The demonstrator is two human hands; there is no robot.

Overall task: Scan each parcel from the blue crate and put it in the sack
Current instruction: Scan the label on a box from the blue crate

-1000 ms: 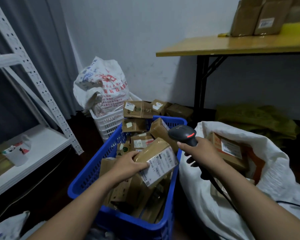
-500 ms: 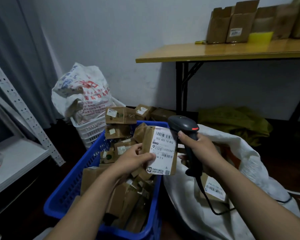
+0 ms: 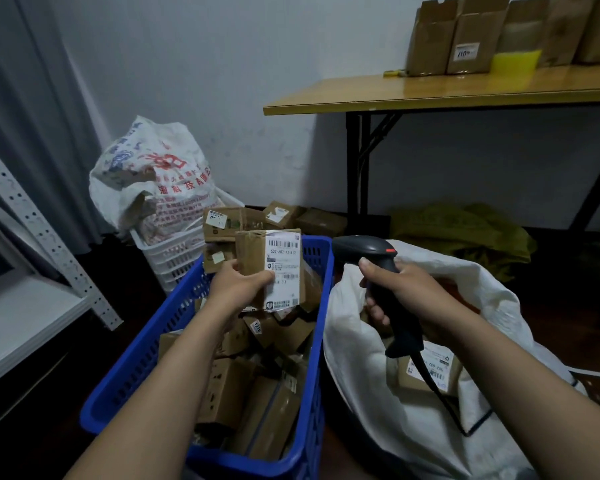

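- The left hand [image 3: 238, 289] grips a brown cardboard parcel [image 3: 253, 254] by its lower left edge, thumb lying across the front, and holds it upright above the far end of the blue crate [image 3: 146, 358]
- The parcel's white shipping label [image 3: 283, 268] faces the camera, with a barcode along the top and printed digits under it
- The right hand [image 3: 413, 292] is wrapped round the handle of a black barcode scanner [image 3: 368, 251], fingers curled about the grip; the scanner's head points left towards the parcel, close to it but not touching, and a small red light shows on top
- A dark cable [image 3: 440, 396] runs from the base of the scanner down over the sack
- The crate is piled with more brown parcels [image 3: 229, 389], many tilted against one another
- The white woven sack [image 3: 361, 393] stands open just right of the crate, touching its side; a labelled parcel [image 3: 430, 374] lies inside it, below the right hand
- Behind the crate sit a white slotted basket [image 3: 174, 254], a printed white bag [image 3: 153, 181] on top of it and several loose boxes [image 3: 278, 216] by the wall
- A wooden counter [image 3: 430, 91] at the upper right carries open cardboard boxes [image 3: 471, 39] and something yellow [image 3: 515, 62]; a crumpled green sack [image 3: 465, 233] lies on the floor under it
- A white metal shelf [image 3: 25, 306] stands at the left
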